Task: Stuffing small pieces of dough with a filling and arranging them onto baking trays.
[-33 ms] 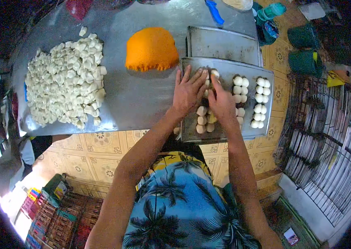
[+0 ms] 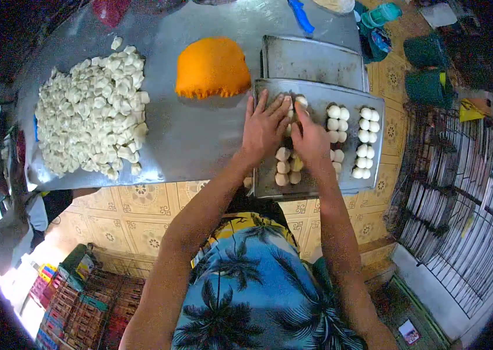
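Partly beneath both hands [image 2: 261,131] [image 2: 313,144], dough balls [image 2: 282,167]

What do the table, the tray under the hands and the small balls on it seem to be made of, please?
The table looks like smooth metal, from its grey sheen and bright reflections. The tray also seems metal, but duller, with dark stains and a thin raised rim. The balls are probably soft dough: pale, matte and pressed together.

1. Table [image 2: 200,137], 10 o'clock: smooth, glossy metal.
2. Tray [image 2: 265,175], 2 o'clock: dull, stained metal.
3. Pale balls [image 2: 333,124], 2 o'clock: smooth, matt.
4. Orange mound [image 2: 211,67], 11 o'clock: matt, rough-edged.
5. Shirt [image 2: 246,262], 6 o'clock: printed cloth.
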Motion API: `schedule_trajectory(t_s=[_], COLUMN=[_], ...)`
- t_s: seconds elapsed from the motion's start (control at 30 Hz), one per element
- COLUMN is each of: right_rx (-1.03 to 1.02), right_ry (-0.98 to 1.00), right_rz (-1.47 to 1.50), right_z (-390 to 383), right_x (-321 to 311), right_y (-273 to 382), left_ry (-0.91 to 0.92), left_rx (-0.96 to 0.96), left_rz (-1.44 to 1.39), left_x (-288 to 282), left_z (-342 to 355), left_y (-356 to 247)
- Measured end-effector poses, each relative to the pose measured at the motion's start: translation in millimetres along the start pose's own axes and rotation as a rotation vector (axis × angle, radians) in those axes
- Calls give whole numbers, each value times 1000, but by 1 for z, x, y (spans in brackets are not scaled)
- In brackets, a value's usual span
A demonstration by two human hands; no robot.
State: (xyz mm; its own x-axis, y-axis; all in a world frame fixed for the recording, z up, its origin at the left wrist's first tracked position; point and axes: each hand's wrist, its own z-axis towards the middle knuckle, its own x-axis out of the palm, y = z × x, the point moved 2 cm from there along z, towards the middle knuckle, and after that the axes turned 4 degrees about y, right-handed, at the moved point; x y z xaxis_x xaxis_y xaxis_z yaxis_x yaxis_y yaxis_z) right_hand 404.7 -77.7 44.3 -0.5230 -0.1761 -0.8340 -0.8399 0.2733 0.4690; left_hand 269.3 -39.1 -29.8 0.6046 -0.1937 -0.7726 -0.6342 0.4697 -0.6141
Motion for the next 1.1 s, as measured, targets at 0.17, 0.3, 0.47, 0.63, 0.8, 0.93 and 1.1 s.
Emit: schedule_trajectory(t_s=[0.17,0.3,0.47,0.63,0.8,0.93,1.1], right_rx=[-73,-37,-27,2,-60,-55,-138], right_ry=[-37,141,28,193,72,84,93], right_rz=[-21,1,120,6,-44,-113,-20], right_z=[14,-22,-39,-74,-135,-127,-153], right_x=[2,8,9,2,7,38,36], right_y=[-5,-14,-7,-3,-9,-13,-25], left_ry=[-67,-56,-36,-24,-30,102,87], left_rx=[23,1,-42,-51,-95,-54,-48], left_rz=[13,25,54,177,-4,147,193], left_x=[5,4,5,4,-5,-6,-7], left_z=[-2,-5,-23,-42,-72,-124,-143], left_y=[3,11,-12,-17,-26,-50,-62])
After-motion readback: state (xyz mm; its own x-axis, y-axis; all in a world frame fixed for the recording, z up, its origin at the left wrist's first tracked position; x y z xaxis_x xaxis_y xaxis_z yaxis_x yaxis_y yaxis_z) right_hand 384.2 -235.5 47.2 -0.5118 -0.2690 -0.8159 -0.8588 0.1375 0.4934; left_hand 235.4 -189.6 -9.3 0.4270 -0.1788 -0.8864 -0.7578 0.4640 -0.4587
